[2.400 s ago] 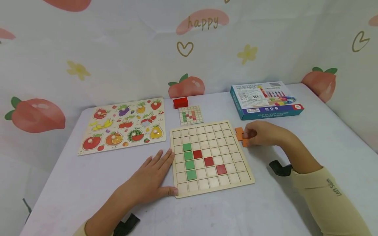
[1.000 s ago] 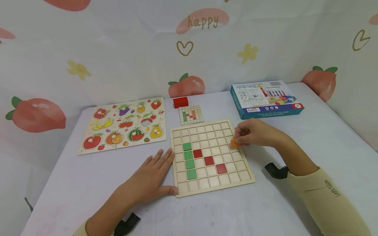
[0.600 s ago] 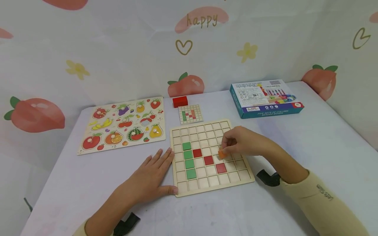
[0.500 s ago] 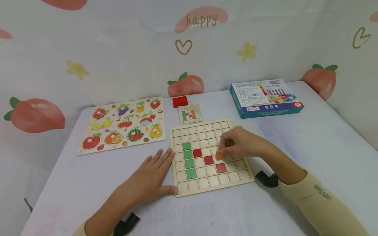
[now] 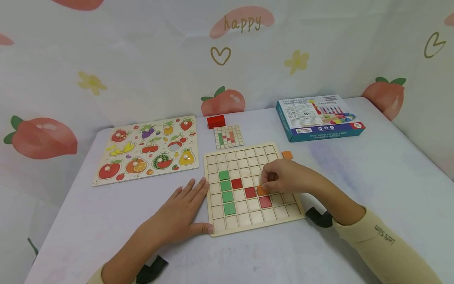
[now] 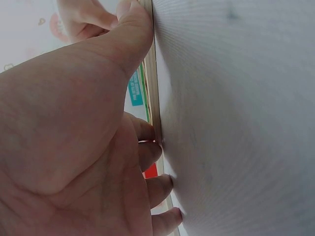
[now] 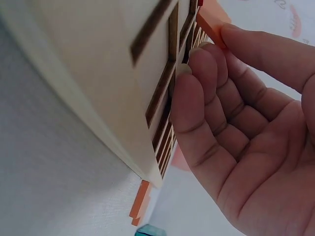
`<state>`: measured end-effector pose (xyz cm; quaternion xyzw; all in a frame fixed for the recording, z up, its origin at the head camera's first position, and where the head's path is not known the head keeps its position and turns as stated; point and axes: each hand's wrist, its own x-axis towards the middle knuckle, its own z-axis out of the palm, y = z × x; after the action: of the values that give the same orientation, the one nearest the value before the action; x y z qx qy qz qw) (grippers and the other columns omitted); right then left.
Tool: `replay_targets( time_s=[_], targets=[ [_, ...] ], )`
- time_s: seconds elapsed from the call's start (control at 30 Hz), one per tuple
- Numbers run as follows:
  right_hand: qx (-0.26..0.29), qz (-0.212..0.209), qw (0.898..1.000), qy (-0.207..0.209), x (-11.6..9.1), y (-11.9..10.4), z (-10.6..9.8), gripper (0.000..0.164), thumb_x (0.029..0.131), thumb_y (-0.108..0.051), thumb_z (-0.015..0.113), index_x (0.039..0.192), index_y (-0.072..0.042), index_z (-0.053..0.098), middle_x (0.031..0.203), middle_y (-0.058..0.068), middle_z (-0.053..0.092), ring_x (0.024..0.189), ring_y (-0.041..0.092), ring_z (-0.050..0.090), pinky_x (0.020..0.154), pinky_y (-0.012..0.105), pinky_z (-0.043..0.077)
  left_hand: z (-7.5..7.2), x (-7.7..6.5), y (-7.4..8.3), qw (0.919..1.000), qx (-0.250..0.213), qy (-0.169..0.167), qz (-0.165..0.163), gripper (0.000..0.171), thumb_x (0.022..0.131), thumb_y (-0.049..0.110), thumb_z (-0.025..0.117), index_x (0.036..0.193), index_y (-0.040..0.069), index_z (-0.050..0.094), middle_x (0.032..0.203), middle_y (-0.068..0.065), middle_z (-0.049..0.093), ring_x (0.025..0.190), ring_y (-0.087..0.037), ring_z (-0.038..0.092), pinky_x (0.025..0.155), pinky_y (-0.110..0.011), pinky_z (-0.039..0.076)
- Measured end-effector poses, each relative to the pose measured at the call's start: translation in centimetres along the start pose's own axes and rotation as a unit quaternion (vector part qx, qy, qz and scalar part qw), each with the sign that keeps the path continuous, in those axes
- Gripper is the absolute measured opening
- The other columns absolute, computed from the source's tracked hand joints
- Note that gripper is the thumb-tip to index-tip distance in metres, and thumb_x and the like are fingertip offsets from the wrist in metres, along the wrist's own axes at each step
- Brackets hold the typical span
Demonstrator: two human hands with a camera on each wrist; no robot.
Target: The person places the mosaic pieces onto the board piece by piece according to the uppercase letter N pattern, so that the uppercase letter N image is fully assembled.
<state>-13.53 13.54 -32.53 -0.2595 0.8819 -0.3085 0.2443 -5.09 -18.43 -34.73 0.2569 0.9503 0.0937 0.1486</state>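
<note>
Between the thumb and fingers of my right hand (image 5: 287,176) is an orange square tile (image 5: 261,191), at the grid cell just right of the middle red tile (image 5: 250,192). In the right wrist view this orange tile (image 7: 210,20) looks tilted; I cannot tell whether it is fully seated. The wooden grid board (image 5: 220,227) also bears a column of green tiles (image 5: 227,197) and two other red tiles. My left hand (image 5: 179,219) lies with fingers spread along the board's left edge, its thumb on the near left corner. Its fingers (image 6: 160,191) touch the edge in the left wrist view.
Loose orange tiles (image 7: 140,199) lie off the board's right side. Behind the board are a small pattern card (image 5: 228,137) and a red block (image 5: 216,122). A fruit puzzle board (image 5: 149,150) lies at left, a flat toy box (image 5: 319,118) at back right.
My right hand has picked up an orange tile beside the board, carried it left over the grid and lowered it beside the middle red tile. My left hand has stayed put.
</note>
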Motion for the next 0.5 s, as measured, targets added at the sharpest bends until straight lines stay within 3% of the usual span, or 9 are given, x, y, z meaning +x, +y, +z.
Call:
replay_targets(
  time_s=[0.33, 0.5],
  targets=[
    [-0.024, -0.013, 1.000, -0.005, -0.1, 0.2, -0.6, 0.005, 0.094, -0.012, 0.071, 0.090, -0.015, 0.073, 0.078, -0.005, 0.063, 0.076, 0.015, 0.056, 0.071, 0.033, 0.050, 0.0, -0.1, 0.0, 1.0000, -0.002, 0.000, 0.000, 0.110, 0.084, 0.079, 0.051, 0.160, 0.006, 0.021, 0.167, -0.009, 0.015, 0.151, -0.036, 0.010, 0.117, -0.060, 0.018],
    [-0.053, -0.002, 0.998, 0.044, -0.5, 1.1, -2.2, 0.007, 0.094, -0.011, 0.068, 0.098, -0.012, 0.074, 0.085, -0.003, 0.064, 0.083, 0.019, 0.056, 0.073, 0.034, 0.050, 0.0, 0.0, 0.0, 1.0000, 0.003, -0.001, -0.004, 0.110, 0.084, 0.078, 0.055, 0.160, 0.006, 0.020, 0.167, -0.008, 0.014, 0.152, -0.036, 0.010, 0.117, -0.059, 0.018]
  ],
)
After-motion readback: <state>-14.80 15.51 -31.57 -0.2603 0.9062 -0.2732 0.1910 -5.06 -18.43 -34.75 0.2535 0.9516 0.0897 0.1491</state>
